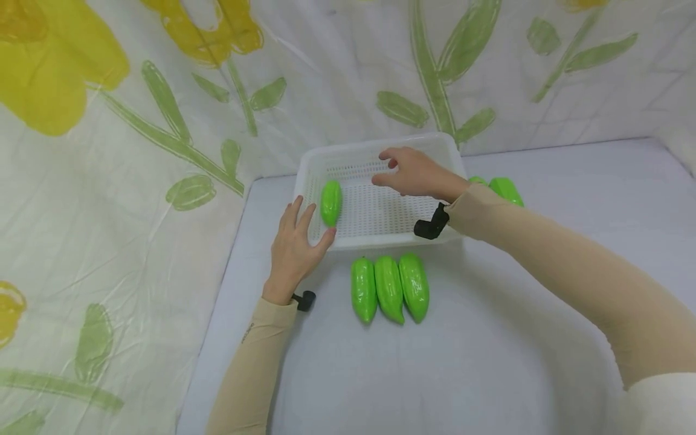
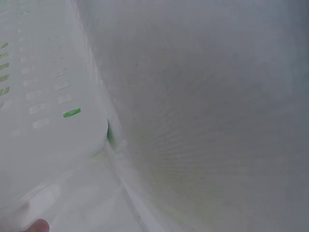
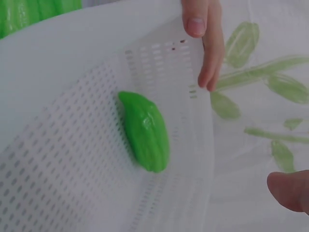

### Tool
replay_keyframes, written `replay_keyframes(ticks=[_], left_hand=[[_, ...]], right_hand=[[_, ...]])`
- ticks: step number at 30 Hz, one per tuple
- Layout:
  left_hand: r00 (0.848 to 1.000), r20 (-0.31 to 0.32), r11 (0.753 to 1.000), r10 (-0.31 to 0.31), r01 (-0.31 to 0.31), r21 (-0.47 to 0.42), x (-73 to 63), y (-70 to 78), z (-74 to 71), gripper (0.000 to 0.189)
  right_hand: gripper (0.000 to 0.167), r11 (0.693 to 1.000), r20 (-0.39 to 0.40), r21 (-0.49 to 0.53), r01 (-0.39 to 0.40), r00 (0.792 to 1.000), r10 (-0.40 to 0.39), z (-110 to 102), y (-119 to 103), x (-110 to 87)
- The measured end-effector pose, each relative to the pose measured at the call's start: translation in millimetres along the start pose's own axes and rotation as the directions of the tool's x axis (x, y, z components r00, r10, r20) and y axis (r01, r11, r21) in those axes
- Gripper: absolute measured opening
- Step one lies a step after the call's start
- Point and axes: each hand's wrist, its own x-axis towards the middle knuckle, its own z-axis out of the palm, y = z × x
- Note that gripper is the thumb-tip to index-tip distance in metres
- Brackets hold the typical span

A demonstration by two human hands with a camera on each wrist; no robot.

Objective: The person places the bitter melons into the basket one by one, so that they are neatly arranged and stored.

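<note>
A white perforated plastic basket stands at the back of the table. Inside it, near the left wall, lies one glossy green, ribbed, pod-shaped vegetable, also plain in the right wrist view. My left hand is at the basket's front left corner, its fingers spread along the outside and its thumb over the rim. Over the basket is my right hand, thumb and fingers apart with nothing between them. Just in front of the basket, three more green vegetables lie side by side.
More green pieces lie to the right of the basket, partly hidden behind the right forearm. A white curtain printed with flowers and leaves hangs behind and left of the table. Each wrist carries a small black camera.
</note>
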Motion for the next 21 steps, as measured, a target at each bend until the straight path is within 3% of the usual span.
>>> replay_keyframes(ticks=[9,21], left_hand=[[1.0,-0.017,1.0,0.007,-0.007,0.0,-0.5,-1.2,1.5,0.075],[1.0,-0.005,1.0,0.0,0.0,0.001,0.4,-0.5,1.6,0.075]], right_hand=[[0.076,1.0,-0.033,-0.025,-0.008,0.999,0.007,-18,12,-21.9],[0.078,0.998,-0.097,0.049,-0.037,0.994,0.042,-35,24,-53.3]])
